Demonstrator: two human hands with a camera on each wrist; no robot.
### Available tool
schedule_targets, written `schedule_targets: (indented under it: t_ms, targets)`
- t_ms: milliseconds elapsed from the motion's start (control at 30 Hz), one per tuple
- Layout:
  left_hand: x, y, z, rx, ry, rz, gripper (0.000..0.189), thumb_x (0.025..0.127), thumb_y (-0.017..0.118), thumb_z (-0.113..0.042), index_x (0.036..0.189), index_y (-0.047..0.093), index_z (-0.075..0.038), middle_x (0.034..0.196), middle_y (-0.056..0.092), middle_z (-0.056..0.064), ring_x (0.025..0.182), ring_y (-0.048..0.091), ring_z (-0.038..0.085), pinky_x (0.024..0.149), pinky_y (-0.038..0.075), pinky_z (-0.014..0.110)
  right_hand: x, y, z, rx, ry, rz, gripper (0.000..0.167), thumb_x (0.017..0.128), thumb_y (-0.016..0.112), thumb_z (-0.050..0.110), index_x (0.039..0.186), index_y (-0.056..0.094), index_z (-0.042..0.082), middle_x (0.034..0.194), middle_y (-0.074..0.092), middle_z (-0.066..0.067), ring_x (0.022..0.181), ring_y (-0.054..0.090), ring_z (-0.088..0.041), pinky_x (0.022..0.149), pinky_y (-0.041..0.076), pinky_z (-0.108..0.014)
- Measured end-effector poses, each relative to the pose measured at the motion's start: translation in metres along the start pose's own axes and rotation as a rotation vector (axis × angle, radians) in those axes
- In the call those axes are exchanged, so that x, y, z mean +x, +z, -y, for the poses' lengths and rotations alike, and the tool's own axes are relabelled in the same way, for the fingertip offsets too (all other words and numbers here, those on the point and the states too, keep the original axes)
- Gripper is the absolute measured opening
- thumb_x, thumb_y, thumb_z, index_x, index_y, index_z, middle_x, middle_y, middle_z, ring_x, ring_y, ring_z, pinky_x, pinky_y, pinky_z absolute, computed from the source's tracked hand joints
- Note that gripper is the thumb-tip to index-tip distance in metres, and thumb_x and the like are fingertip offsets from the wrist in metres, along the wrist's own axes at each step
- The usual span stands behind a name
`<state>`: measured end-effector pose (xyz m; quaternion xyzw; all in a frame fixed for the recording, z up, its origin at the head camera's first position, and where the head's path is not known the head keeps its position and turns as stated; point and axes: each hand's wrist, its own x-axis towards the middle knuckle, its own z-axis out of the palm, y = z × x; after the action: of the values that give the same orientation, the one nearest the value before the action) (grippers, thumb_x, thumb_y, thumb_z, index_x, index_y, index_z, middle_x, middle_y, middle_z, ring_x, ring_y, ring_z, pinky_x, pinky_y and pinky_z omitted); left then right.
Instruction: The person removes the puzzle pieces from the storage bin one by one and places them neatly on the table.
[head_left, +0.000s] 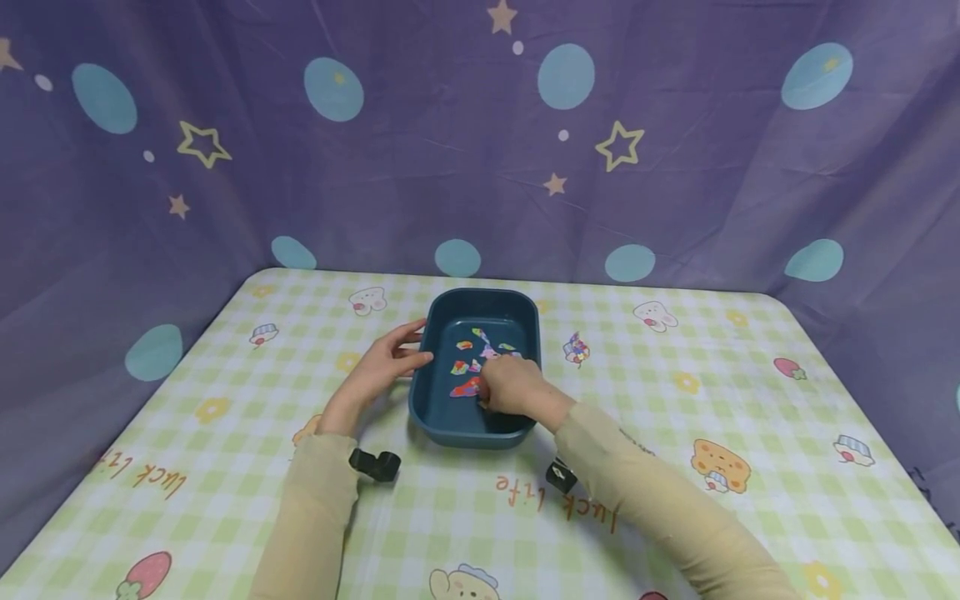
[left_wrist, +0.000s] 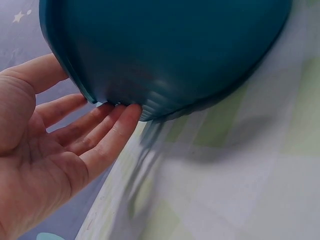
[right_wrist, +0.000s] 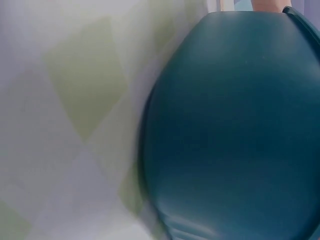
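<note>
A dark teal rectangular tub point(head_left: 474, 437) stands on the table, with several small multicoloured flat scraps point(head_left: 465, 388) scattered on its floor. My left hand point(head_left: 386, 360) is at the tub's left side. In the left wrist view its spread, nearly straight fingers point(left_wrist: 111, 145) touch the outer wall, while the thumb point(left_wrist: 45, 72) lies at the rim. My right hand point(head_left: 513, 383) reaches over the right wall into the tub, knuckles up and fingers curled down at the scraps. Its fingertips are hidden, and I cannot tell whether they pinch a scrap. The right wrist view shows only the tub's outer wall point(right_wrist: 235, 125).
A small heap of coloured bits point(head_left: 577, 347) lies on the table right of the tub. A green-and-white checked cloth point(head_left: 637, 550) with printed pictures covers the table. Behind it hangs a purple curtain point(head_left: 450, 167). Black wrist cameras point(head_left: 375, 465) sit below both wrists.
</note>
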<state>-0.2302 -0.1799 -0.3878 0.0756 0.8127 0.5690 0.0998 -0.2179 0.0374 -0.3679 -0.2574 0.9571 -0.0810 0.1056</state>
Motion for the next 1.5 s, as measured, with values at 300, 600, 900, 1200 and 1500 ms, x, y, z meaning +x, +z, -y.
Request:
schedule_targets:
  t_ms: [300,600,900,1200,1500]
  targets:
    - [0.000,0.001,0.001,-0.009,-0.002,0.003,0.062,0.088,0.060,-0.018,0.143,0.031,-0.019,0.134,0.041,0.015,0.114,0.050,0.031,0.081,0.049,0.036,-0.001,0.001,-0.001,0.021,-0.029,-0.015,0.008,0.075,0.073,0.020,0.069,0.067,0.019,0.069,0.061,0.007,0.066,0.055,-0.013,0.057,0.047,-0.032]
    - [0.001,-0.001,0.002,0.007,0.000,0.011,0.063,0.088,0.060,-0.020,0.143,0.030,-0.020,0.136,0.039,0.016,0.115,0.049,0.032,0.084,0.048,0.039,-0.002,-0.001,-0.003,0.054,-0.068,-0.067,0.008,0.074,0.073,0.017,0.069,0.067,0.018,0.068,0.062,0.007,0.065,0.056,-0.013,0.060,0.047,-0.029]
    - [0.001,0.000,0.002,0.008,-0.008,0.007,0.062,0.088,0.060,-0.020,0.143,0.030,-0.020,0.136,0.040,0.016,0.115,0.049,0.031,0.084,0.049,0.038,-0.009,-0.011,-0.009,0.215,-0.131,-0.105,0.012,0.072,0.077,0.017,0.069,0.065,0.017,0.067,0.062,0.008,0.066,0.057,-0.007,0.066,0.046,-0.027]
    - [0.000,-0.001,0.003,0.006,-0.011,0.008,0.062,0.089,0.060,-0.020,0.143,0.030,-0.021,0.138,0.038,0.016,0.116,0.048,0.032,0.086,0.048,0.040,-0.015,-0.021,-0.020,0.319,-0.158,-0.205,0.010,0.073,0.075,0.013,0.070,0.066,0.016,0.065,0.064,0.007,0.061,0.056,-0.003,0.062,0.046,-0.022]
    - [0.000,0.000,0.001,0.001,-0.009,-0.002,0.062,0.088,0.060,-0.019,0.143,0.031,-0.020,0.136,0.040,0.015,0.115,0.049,0.031,0.084,0.049,0.038,-0.016,-0.033,-0.032,0.370,-0.111,-0.229,0.004,0.078,0.072,0.015,0.078,0.068,0.015,0.072,0.065,0.005,0.061,0.057,-0.006,0.058,0.045,-0.022]
